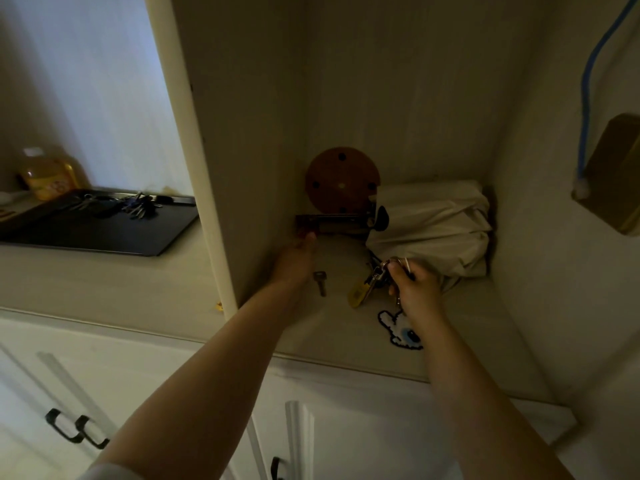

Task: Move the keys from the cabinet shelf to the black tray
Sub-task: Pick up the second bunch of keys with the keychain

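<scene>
Inside the cabinet, my right hand (pixel 414 287) is closed on a key bunch (pixel 375 277) with a metal clip, a yellow tag (pixel 358 294) and a white bunny charm (pixel 401 329) hanging by my wrist. A single key (pixel 320 282) lies loose on the shelf (pixel 467 327) just right of my left hand (pixel 296 259), which reaches in along the left wall with fingers extended and holds nothing. The black tray (pixel 104 233) sits on the counter to the left, outside the cabinet, with two key bunches (pixel 117 204) on its far part.
A round brown disc (pixel 341 180) leans on the back wall above a dark flat box (pixel 332 225). A white cloth bundle (pixel 433 223) fills the back right. The cabinet side panel (pixel 214 168) separates shelf from tray. A yellow bottle (pixel 46 173) stands behind the tray.
</scene>
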